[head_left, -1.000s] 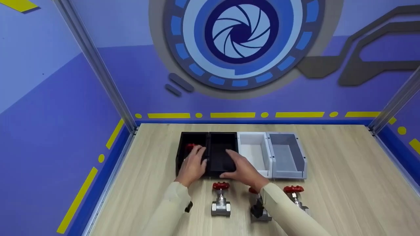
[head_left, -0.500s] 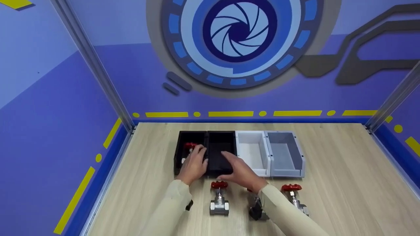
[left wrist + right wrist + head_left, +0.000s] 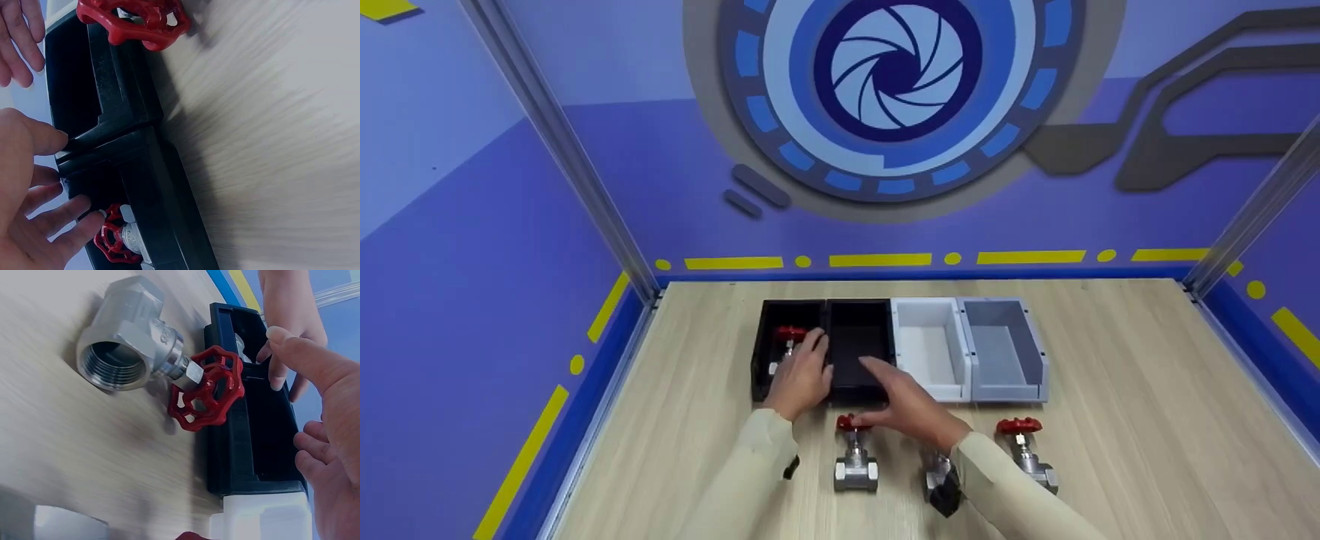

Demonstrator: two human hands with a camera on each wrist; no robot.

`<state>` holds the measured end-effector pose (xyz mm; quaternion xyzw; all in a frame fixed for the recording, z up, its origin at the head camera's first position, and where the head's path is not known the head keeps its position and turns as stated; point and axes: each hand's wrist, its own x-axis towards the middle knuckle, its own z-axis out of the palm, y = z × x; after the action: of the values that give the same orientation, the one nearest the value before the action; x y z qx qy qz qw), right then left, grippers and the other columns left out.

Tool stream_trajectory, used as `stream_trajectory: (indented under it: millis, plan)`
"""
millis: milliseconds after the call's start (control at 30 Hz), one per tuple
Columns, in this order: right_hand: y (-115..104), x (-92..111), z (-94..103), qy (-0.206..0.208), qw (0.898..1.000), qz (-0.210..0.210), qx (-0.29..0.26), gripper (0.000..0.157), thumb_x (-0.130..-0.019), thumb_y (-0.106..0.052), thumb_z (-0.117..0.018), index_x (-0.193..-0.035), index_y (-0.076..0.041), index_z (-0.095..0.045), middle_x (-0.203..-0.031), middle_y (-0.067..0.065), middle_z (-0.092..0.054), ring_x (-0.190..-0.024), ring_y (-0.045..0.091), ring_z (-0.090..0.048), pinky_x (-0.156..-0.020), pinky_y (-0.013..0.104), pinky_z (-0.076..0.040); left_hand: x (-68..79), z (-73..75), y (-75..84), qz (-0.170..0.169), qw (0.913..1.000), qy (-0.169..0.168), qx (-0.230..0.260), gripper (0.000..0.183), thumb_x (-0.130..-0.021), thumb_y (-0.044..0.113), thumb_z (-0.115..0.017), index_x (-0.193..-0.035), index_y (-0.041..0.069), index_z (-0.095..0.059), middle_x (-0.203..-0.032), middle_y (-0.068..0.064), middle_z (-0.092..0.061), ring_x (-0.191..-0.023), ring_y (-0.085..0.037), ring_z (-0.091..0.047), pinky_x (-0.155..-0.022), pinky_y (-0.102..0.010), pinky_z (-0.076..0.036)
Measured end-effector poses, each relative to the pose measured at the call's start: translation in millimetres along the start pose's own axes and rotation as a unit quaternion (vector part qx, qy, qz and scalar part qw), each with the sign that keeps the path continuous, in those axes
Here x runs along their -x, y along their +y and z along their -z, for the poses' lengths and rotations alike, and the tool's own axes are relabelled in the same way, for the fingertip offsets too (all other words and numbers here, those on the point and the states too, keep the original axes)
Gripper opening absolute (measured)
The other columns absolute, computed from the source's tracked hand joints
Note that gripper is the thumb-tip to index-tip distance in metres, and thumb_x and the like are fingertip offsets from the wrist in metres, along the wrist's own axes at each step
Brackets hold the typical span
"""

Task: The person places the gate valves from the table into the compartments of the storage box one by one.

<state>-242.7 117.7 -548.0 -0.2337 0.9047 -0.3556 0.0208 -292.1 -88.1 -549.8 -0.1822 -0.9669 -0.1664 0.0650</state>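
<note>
My left hand (image 3: 801,379) is at the right side of the left black bin (image 3: 757,364), fingers relaxed. Inside that bin lies a gate valve with a red handwheel (image 3: 790,334); in the left wrist view the fingers are close to this handwheel (image 3: 115,239), and contact is hard to tell. My right hand (image 3: 919,405) is spread over the front of the second black bin (image 3: 859,337), holding nothing. Its thumb appears above the red handwheel of another valve (image 3: 855,469), which lies on the table; the right wrist view shows this valve's threaded opening (image 3: 115,363).
A white bin (image 3: 926,345) and a grey bin (image 3: 1005,352) continue the row to the right. Two more red-wheeled valves lie in front: one (image 3: 937,472) partly behind the right wrist, the other (image 3: 1024,450) beside the right sleeve. Panels stand behind and beside the wooden table (image 3: 1117,420).
The right hand has moved slightly down toward the nearest table valve. The left hand has barely moved, and more of the valve in the left bin shows. The head view has shifted slightly.
</note>
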Motion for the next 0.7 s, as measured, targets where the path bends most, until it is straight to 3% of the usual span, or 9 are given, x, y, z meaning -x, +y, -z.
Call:
stream_trajectory:
  millis: [467,700]
  plan:
    - [-1.5,19.6,-8.0,-0.022,1.0,-0.008,-0.021,0.096,-0.076,-0.051,-0.076,-0.151,-0.011,-0.032,-0.155,0.012,-0.035,-0.142,0.029,-0.036,-0.112,0.047,-0.035,-1.6,-1.1,1.9,-0.007,0.9996,-0.01,0.026,0.054,-0.093,0.016,-0.058,-0.142,-0.001,-0.045,-0.151,-0.017,-0.037,-0.125,-0.034,-0.054,-0.099,-0.045,-0.048]
    - [-1.2,29.1,-12.2,-0.032,0.999,-0.009,-0.024,0.09,-0.077,-0.038,-0.08,-0.151,-0.015,-0.034,-0.155,0.01,-0.035,-0.141,0.029,-0.037,-0.111,0.048,-0.036,-2.5,-0.4,3.7,-0.002,0.9991,-0.038,0.021,0.056,-0.095,0.016,-0.054,-0.146,0.0,-0.039,-0.157,-0.013,-0.031,-0.117,-0.035,-0.057,-0.1,-0.045,-0.047]
